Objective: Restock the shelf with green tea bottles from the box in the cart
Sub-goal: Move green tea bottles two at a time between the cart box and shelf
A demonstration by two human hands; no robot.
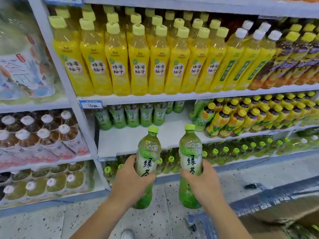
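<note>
- Upright, the first green tea bottle [147, 163] is gripped by the left hand [130, 181]
- The right hand [202, 184] grips the second green tea bottle [189, 152]
- Both bottles are held before the shelf [131, 141], where shelved green bottles [119, 116] stand at the back

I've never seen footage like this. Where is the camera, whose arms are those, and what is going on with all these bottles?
There is no machine here. The single picture comes from a wide-angle camera worn on a person's head, looking forward and down, which is why the shelves bend at the edges. The two arms are that person's own. The left hand grips the left bottle of green tea and the right hand grips the right bottle. Both bottles are upright with their green caps on. In front is a shop shelf whose front part is bare, and a back row of matching green tea bottles stands behind it. The shelf above holds yellow bottles. At the lower right is what looks like part of a brown box.
</note>
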